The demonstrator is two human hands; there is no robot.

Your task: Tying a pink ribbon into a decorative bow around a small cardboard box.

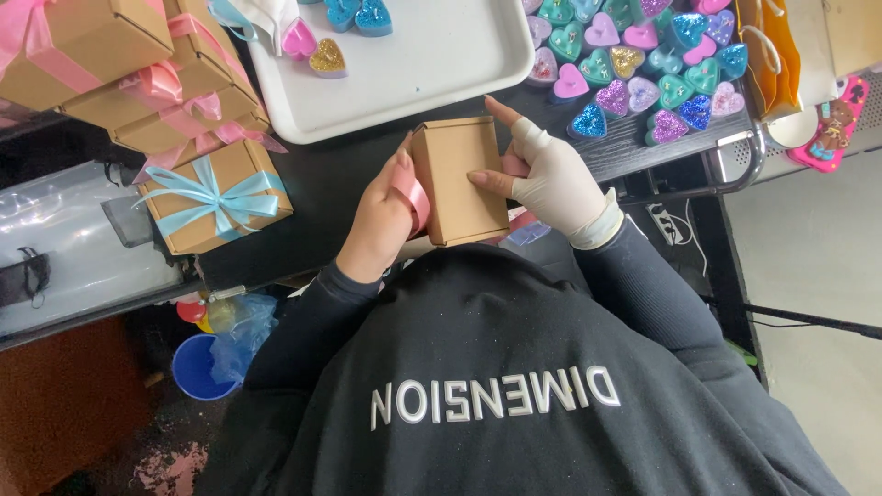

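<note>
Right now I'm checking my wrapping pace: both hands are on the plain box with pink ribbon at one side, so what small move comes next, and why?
Probably draw the pink ribbon across the box. The left hand pins it at the box's side, the gloved right hand steadies the other, and the top is bare, unlike the box tied with a blue bow.

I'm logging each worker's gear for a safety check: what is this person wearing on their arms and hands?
Both arms are in black long sleeves. The right hand wears a thin whitish glove with cut-off fingertips and a rolled cuff. The left hand is ungloved.
</note>
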